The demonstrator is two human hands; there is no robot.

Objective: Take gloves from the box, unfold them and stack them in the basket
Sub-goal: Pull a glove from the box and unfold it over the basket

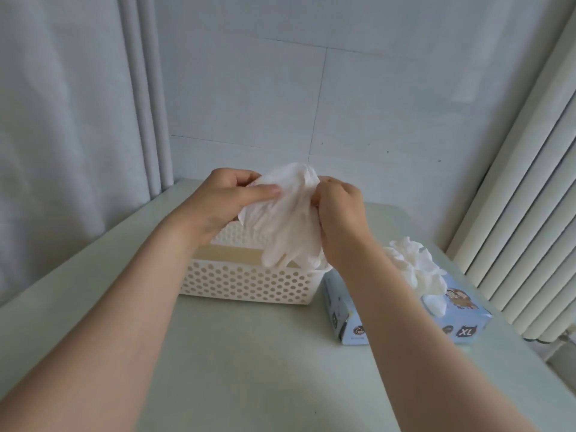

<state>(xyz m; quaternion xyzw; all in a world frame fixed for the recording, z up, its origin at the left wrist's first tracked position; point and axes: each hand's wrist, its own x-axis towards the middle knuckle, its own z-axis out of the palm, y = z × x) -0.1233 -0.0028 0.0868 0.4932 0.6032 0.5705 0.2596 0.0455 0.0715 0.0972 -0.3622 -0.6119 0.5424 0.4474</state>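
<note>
White thin glove (290, 219) hangs between my hands in the head view: left grip (224, 201) pinches its upper left edge, right grip (339, 219) clasps its right side. Its long axis runs roughly upright, finger end dangling over the basket (246, 282) just below; the box (436, 319) lies on the worktop (249, 353), nearer my right arm.

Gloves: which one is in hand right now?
The glove pinched between left hand and right hand above the basket; the other gloves stick out of the blue box, untouched.
</note>
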